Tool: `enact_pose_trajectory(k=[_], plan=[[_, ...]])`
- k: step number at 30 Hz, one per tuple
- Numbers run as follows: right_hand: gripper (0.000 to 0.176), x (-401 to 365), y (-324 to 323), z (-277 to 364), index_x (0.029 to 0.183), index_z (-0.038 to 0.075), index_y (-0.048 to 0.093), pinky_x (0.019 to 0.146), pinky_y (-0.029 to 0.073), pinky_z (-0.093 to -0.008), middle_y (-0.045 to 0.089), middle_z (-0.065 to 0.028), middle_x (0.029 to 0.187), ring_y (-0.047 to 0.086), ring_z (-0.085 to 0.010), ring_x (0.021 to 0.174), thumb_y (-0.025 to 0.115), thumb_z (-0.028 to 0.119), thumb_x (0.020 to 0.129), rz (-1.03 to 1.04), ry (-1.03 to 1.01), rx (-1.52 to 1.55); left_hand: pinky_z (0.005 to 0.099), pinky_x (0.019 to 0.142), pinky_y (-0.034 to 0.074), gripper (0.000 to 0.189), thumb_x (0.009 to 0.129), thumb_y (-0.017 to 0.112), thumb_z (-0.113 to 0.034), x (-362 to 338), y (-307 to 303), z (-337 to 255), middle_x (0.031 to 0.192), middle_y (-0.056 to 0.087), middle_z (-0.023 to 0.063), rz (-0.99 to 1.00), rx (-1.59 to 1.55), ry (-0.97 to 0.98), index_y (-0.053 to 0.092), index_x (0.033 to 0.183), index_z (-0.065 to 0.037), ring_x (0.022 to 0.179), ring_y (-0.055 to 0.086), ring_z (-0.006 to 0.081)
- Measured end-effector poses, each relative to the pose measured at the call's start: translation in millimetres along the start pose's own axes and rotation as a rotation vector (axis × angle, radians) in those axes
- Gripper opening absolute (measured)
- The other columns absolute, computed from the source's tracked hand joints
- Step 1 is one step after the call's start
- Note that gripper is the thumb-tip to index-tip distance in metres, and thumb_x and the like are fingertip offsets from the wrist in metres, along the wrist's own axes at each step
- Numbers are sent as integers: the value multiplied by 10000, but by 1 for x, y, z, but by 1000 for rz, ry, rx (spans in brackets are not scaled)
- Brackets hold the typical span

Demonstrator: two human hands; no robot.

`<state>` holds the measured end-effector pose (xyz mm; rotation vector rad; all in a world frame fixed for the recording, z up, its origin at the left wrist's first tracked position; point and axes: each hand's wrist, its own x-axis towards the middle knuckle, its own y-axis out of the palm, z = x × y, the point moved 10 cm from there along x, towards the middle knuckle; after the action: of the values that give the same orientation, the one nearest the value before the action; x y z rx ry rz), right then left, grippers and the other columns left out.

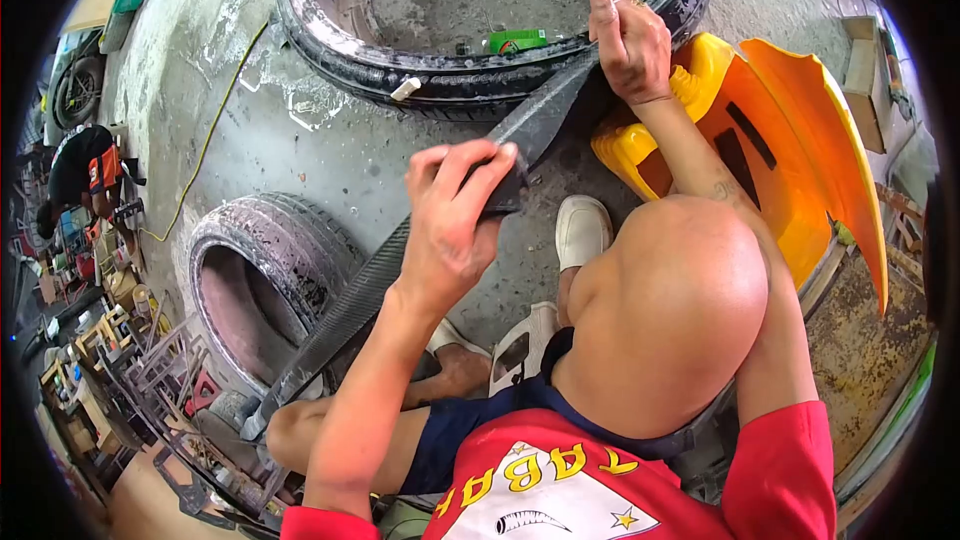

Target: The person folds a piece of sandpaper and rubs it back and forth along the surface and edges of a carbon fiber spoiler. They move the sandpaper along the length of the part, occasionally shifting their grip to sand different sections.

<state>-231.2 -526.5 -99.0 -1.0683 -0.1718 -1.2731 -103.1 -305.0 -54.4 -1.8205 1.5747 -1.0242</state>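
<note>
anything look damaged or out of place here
The long rubber strip held by the left hand and right hand looks like tread cut off a tyre, narrowing to a point. White stains smear the concrete floor beside the big tyre.

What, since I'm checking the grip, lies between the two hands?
A black rubber strip spans from left hand to right hand, in the head view.

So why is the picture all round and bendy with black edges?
Head view: a wide lens bends things, so the big tire curves and the corners go black; light is soft, and the left hand on the rubber strip looks sharp.
</note>
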Motion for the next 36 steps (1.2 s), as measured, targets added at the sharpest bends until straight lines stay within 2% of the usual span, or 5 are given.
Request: enact_pose_trajectory(k=[4, 6, 14, 28, 36], plan=[[458, -1, 10, -20, 777, 72, 696, 745, 526, -485, 652, -160, 772, 646, -406, 773, 552, 377, 1087, 108, 174, 62, 458, 1065, 409, 672, 664, 642, 87, -25, -8, 8, 1293, 640, 68, 24, 48, -24, 707, 1318, -53, 1167, 515, 356], [218, -10, 9, -3, 1169, 39, 710, 716, 548, -420, 661, -86, 767, 660, -330, 727, 569, 181, 1082, 34, -124, -178, 453, 1070, 410, 688, 654, 630, 89, -7, 2, -3, 1292, 642, 67, 42, 16, 46, 710, 1321, -60, 1170, 516, 355], [482, -1, 3, -10, 782, 72, 720, 775, 534, -491, 660, -187, 755, 666, -413, 783, 549, 407, 1084, 31, 132, 29, 449, 1056, 414, 645, 683, 666, 63, -19, 1, 2, 1298, 643, 52, 80, 58, 70, 714, 1310, -81, 1168, 527, 350], [510, -1, 6, -16, 763, 66, 684, 785, 525, -489, 658, -162, 778, 658, -410, 807, 548, 433, 1090, 112, 205, 50, 404, 980, 527, 340, 914, 803, -53, 23, -28, 27, 1197, 677, 159, -248, -73, -124, 723, 1242, -12, 1104, 650, 328], [410, -1, 5, -6, 844, 92, 744, 751, 536, -475, 681, -140, 793, 661, -397, 778, 572, 379, 1082, 92, 61, -30, 411, 961, 447, 424, 848, 821, -3, 3, -9, 0, 1181, 676, 168, -181, 40, -112, 713, 1257, -14, 1099, 625, 341]])
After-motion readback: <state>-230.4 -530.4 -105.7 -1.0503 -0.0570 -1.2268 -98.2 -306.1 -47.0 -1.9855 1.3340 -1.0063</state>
